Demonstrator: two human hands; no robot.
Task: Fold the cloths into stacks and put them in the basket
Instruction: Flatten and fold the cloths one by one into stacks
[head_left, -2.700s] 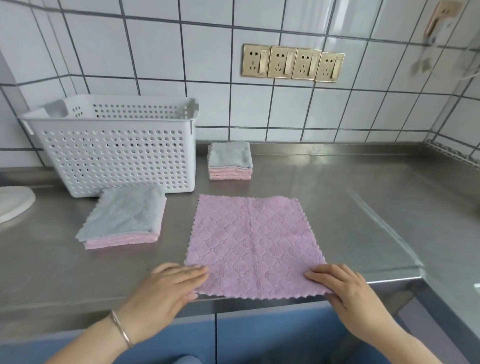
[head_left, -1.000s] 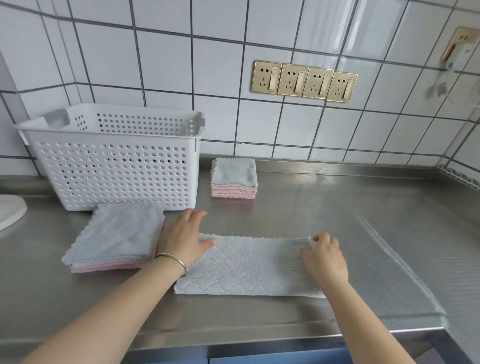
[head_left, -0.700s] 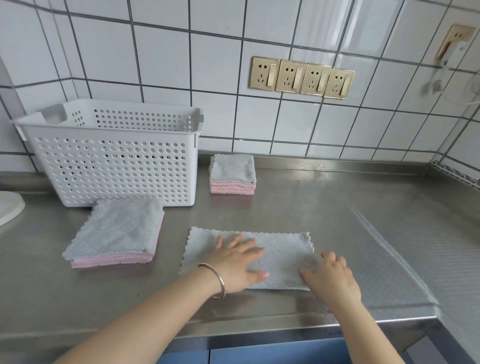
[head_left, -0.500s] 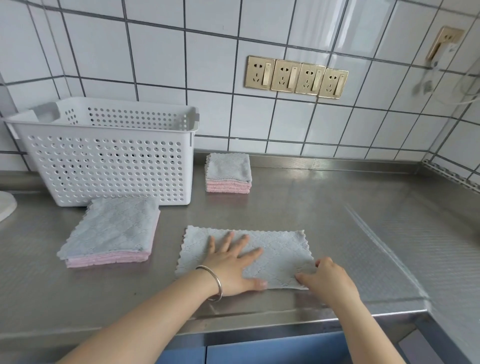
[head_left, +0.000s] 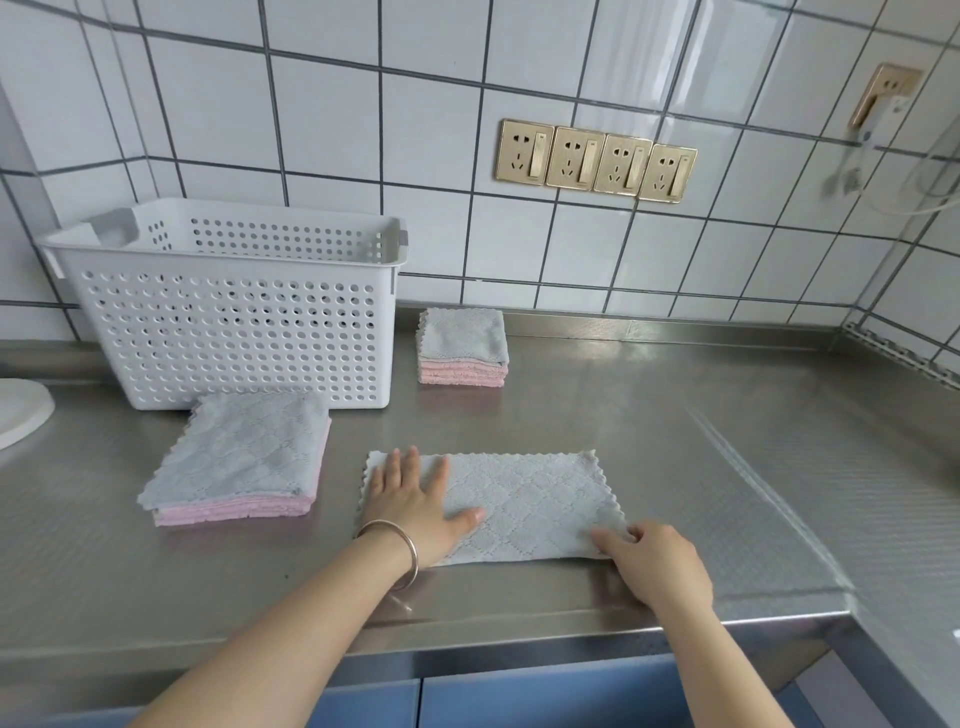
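A grey cloth (head_left: 524, 499), folded once into a long rectangle, lies on the steel counter in front of me. My left hand (head_left: 415, 504) presses flat on its left end with straight, spread fingers. My right hand (head_left: 654, 561) pinches the cloth's near right corner. A stack of larger grey and pink cloths (head_left: 239, 460) lies to the left. A smaller folded stack (head_left: 462, 347) sits near the wall. The white perforated basket (head_left: 234, 332) stands at the back left; its inside is hidden.
The steel counter (head_left: 701, 441) runs right to a corner and drops off at its front edge near my arms. A white round object (head_left: 21, 415) shows at the far left. Gold wall sockets (head_left: 595, 161) sit on the tiled wall.
The pink cloth was folded in half, grey side out. Since half a second ago my left hand slid leftward along it, and my right hand took hold of the near right corner.
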